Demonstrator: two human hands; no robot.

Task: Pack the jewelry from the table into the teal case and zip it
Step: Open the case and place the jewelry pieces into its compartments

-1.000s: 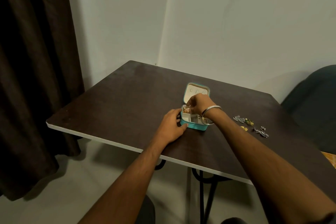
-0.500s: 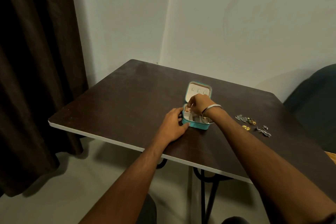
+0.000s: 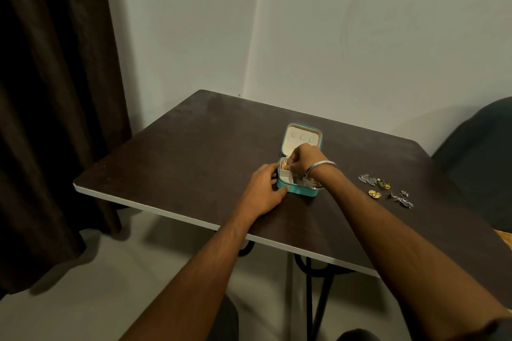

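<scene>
The small teal case (image 3: 302, 191) stands open on the dark table (image 3: 194, 152), its cream lid (image 3: 301, 138) raised toward the wall. My left hand (image 3: 264, 189) grips the case's near left corner, thumb on its front edge. My right hand (image 3: 303, 158), a silver bangle on its wrist, hovers over the back left compartment with fingers curled, pinching a gold piece (image 3: 284, 166) that sits in that compartment. Loose jewelry lies on the table to the right: silver pieces (image 3: 368, 179), a dark gold piece (image 3: 383, 184), a gold flower piece (image 3: 374, 194) and more silver pieces (image 3: 402, 198).
A dark curtain (image 3: 55, 91) hangs at the left. A dark chair (image 3: 476, 147) stands beyond the table's right side. The table's white front edge (image 3: 171, 212) runs diagonally below my hands, with black metal legs (image 3: 313, 285) underneath.
My right hand's fingers shifted slightly over the back left compartment with the gold piece. My left hand stays on the case. The view moved a little.
</scene>
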